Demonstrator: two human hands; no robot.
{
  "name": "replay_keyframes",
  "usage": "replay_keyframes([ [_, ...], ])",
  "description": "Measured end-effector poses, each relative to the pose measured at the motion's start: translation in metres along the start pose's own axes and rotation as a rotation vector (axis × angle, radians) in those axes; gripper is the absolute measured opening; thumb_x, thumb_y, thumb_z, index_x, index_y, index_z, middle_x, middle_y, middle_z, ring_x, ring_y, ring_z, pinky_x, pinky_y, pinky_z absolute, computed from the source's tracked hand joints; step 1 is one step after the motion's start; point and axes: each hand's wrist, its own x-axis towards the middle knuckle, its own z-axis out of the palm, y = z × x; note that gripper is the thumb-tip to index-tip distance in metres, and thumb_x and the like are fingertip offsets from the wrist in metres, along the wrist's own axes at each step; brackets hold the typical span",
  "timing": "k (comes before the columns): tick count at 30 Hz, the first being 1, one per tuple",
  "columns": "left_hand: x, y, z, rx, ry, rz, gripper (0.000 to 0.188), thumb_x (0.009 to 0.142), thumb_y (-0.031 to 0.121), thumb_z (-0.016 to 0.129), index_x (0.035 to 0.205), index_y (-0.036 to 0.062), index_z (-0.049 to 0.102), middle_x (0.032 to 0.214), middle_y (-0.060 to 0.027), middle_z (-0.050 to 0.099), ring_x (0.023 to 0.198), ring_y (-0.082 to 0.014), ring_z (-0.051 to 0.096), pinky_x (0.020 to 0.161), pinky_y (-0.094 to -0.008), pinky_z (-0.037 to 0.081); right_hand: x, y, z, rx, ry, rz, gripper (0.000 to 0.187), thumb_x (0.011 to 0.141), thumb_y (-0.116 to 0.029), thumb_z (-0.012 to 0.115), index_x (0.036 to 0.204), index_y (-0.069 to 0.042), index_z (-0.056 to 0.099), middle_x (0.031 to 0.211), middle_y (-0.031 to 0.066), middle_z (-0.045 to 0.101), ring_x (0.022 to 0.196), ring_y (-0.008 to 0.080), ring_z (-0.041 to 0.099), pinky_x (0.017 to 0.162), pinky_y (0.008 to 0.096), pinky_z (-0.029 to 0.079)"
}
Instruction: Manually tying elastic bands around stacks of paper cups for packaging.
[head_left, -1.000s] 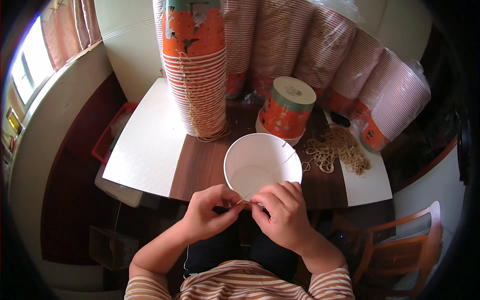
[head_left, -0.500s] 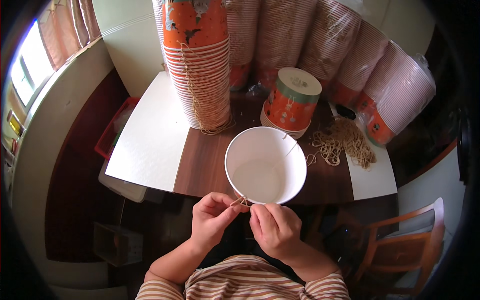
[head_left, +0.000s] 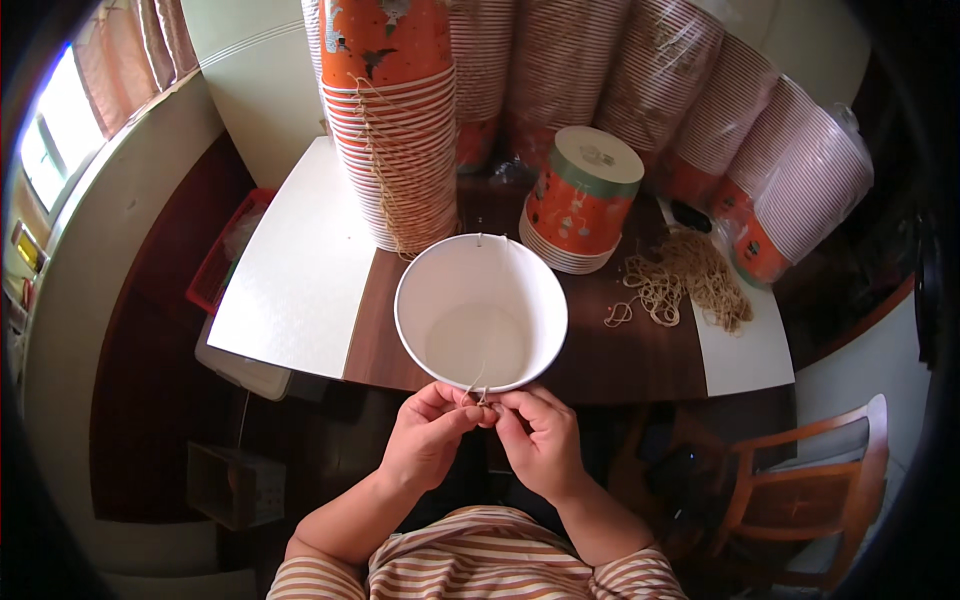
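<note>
White paper bowl (head_left: 481, 312) sits mouth-up on bench (head_left: 300, 280), directly beyond both hands; left hand (head_left: 428, 440) and right hand (head_left: 540, 440), equally near, pinch a rubber band (head_left: 479, 392) at its near rim.

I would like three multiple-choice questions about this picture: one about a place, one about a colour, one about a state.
1. Where does the heap of tan rubber bands lie?
A. right of the white paper bowl
B. left of it
C. inside it

2. What colour is the inside of the bowl?
A. orange
B. white
C. green

3. How does the single orange paper cup with the pale base stand?
A. on its side
B. mouth up
C. upside down

Answers: 1 A, the heap lies on the brown table at the person's right. 2 B, the whole inside shows white. 3 C, its flat base faces up.

The left hand and right hand pinch a thin band at the bowl's near rim.
</note>
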Motion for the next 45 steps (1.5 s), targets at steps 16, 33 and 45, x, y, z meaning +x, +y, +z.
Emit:
replay_keyframes([
  [16,-0.009,-0.005,-0.005,0.167,0.114,0.203,0.010,0.084,-0.006,0.061,0.091,-0.0002,0.057,0.087,-0.0110,0.064,0.069,-0.0163,0.063,0.061,-0.0258,0.052,-0.001,0.014,0.013,1.084,-0.117,0.754,0.015,0.089,-0.011,0.061,0.100,-0.005,0.068,0.087,0.0009,0.067,0.066,0.0043,0.052,0.058,0.0185,0.040],
  [33,0.000,-0.008,-0.003,1.101,0.141,0.836,0.019,0.074,-0.010,0.068,0.088,0.0010,0.060,0.082,-0.0073,0.063,0.068,-0.0107,0.060,0.055,-0.0226,0.049,-0.005,0.015,0.019,1.235,-0.041,0.885,0.016,0.090,-0.013,0.059,0.099,-0.003,0.067,0.084,0.0016,0.065,0.065,0.0069,0.053,0.060,0.0219,0.043],
  [45,0.005,-0.003,-0.003,1.470,0.093,1.206,0.027,0.065,-0.010,0.069,0.090,0.0008,0.066,0.085,-0.0122,0.065,0.072,-0.0206,0.064,0.063,-0.0272,0.053,-0.007,0.008,0.023,1.227,0.018,0.922,0.016,0.090,-0.013,0.059,0.099,-0.003,0.068,0.074,-0.0015,0.061,0.064,0.0059,0.051,0.059,0.0218,0.041],
])
